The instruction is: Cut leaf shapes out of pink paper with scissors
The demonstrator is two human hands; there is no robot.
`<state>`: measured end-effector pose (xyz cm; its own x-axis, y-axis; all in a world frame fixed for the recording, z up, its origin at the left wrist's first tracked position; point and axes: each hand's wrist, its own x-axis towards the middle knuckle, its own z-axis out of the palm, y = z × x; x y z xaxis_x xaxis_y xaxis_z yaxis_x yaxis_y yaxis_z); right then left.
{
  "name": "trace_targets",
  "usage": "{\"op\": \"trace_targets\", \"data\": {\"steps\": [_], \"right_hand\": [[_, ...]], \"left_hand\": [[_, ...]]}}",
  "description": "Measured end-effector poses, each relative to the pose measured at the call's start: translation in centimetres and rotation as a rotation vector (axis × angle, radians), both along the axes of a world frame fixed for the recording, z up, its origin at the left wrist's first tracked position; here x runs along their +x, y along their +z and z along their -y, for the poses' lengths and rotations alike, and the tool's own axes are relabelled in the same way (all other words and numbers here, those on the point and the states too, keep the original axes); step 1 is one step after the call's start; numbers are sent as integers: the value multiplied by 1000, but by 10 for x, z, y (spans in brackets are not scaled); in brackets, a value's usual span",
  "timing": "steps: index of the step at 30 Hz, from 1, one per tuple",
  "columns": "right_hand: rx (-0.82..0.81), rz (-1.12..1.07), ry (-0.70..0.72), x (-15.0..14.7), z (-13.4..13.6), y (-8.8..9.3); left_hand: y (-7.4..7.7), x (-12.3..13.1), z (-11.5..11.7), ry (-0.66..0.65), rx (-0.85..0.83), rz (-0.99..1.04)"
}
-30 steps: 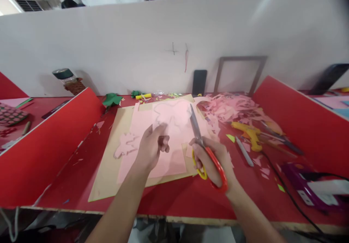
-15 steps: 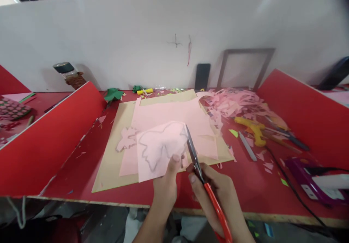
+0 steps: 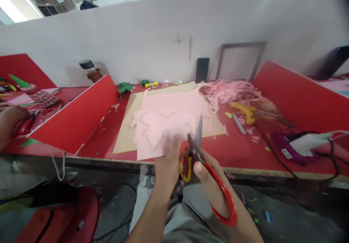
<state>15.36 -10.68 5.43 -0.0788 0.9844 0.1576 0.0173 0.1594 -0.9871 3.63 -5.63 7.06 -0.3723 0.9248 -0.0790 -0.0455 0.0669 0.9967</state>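
Observation:
My left hand (image 3: 169, 152) grips the lower edge of a pink paper sheet (image 3: 148, 141), with its thumb on top. A grey wavy outline is drawn on this sheet, which is raised over the work surface. My right hand (image 3: 211, 185) holds red-handled scissors (image 3: 227, 203); their blades stand apart, just right of the sheet. A yellow loop (image 3: 185, 169) shows beside my right fingers; whether it belongs to the scissors I cannot tell. Below the raised sheet lie larger pink paper (image 3: 174, 99) and a tan board (image 3: 124, 139). A small pink cut-out (image 3: 133, 121) is partly hidden behind the sheet.
Pink paper shreds (image 3: 231, 92) are heaped at back right. Nearby are a yellow glue gun (image 3: 245, 111), a cutter (image 3: 239, 124) and a purple power strip (image 3: 293, 148) with cables. Red dividers (image 3: 79, 114) flank the table. Another person's hand (image 3: 12, 119) is at far left.
The scissors' blades have opened and moved away from the sheet's right edge. My hands have drawn the sheet nearer to me. The view has shifted, bringing in another person's hand at left.

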Motion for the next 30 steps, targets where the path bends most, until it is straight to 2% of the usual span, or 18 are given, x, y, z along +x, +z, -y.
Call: {"op": "trace_targets", "data": {"steps": [5, 9, 12, 16, 24, 30], "right_hand": [[38, -107, -21, -5, 4, 8], [98, -125, -50, -7, 7, 10], [109, -101, -77, -7, 11, 8], [117, -75, -25, -4, 12, 7], [119, -85, -7, -3, 5, 6], [91, -46, 5, 2, 6, 9]], "left_hand": [[-1, 4, 25, -48, 80, 4], [3, 5, 34, -77, 134, 30], [4, 5, 36, -68, 140, 62], [1, 5, 36, -52, 136, 60], [-8, 3, 33, -113, 194, -10], [-10, 0, 32, -123, 160, -9]]}}
